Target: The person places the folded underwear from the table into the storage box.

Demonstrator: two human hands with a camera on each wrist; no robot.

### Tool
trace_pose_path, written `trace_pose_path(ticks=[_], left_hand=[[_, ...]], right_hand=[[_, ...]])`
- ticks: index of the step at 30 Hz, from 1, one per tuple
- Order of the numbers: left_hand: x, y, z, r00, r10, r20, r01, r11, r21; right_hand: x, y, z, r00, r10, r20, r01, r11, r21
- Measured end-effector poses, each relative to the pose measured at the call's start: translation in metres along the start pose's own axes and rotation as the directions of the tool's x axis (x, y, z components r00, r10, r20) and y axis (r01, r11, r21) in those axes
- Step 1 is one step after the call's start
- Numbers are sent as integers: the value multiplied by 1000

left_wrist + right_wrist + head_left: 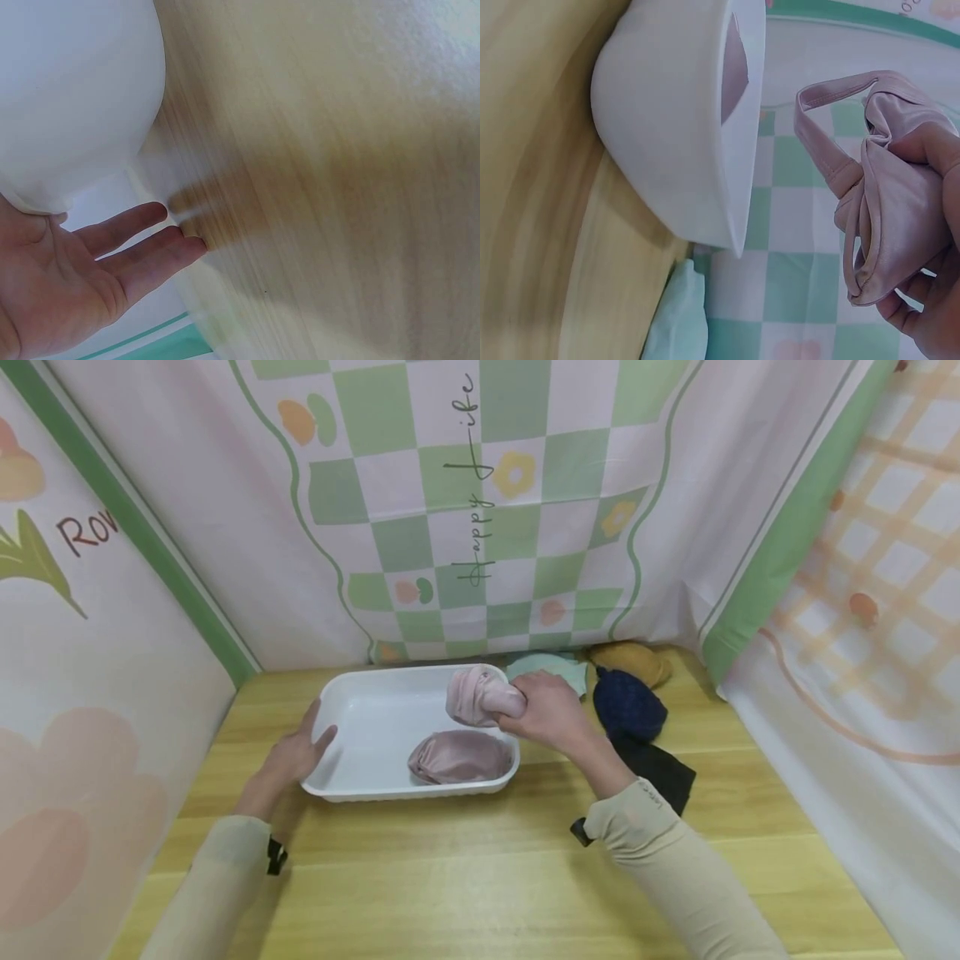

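Observation:
My right hand (551, 710) grips a folded pink satin bra (480, 696) above the right end of a white tray (360, 795). In the right wrist view a strap loops out from the pink bra (904, 202), and the thumb presses on its fabric. Inside the tray, at the front right, lies another folded pink satin bra (461, 757). On the tray's left rim rests my left hand (292, 753), its thumb over the edge. The left wrist view shows the fingers (154, 262) extended beneath the tray's rim, apart from the wooden table.
Right of the tray lie a mint-green piece (551, 670), a mustard-yellow piece (633, 663), a navy piece (628, 706) and a black piece (660, 772), all of fabric. Patterned curtains (502, 510) hang behind and on both sides of the wooden table (435, 877).

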State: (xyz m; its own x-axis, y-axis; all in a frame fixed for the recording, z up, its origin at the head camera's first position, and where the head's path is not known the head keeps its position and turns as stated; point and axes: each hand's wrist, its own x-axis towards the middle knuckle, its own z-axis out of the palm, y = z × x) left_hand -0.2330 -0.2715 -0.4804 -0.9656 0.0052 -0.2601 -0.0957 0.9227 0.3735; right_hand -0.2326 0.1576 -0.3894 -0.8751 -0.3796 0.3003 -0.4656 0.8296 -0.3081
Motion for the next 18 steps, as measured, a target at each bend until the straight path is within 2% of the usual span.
trace_pose_path(ticks=[10, 18], left_hand=[[1, -1, 0, 1000, -6, 1, 6, 1000, 0], [1, -2, 1, 1000, 8, -9, -8, 1000, 8]], right_hand=[[-1, -16, 13, 993, -104, 51, 107, 991, -74], [-1, -23, 29, 982, -183, 34, 186, 974, -130]])
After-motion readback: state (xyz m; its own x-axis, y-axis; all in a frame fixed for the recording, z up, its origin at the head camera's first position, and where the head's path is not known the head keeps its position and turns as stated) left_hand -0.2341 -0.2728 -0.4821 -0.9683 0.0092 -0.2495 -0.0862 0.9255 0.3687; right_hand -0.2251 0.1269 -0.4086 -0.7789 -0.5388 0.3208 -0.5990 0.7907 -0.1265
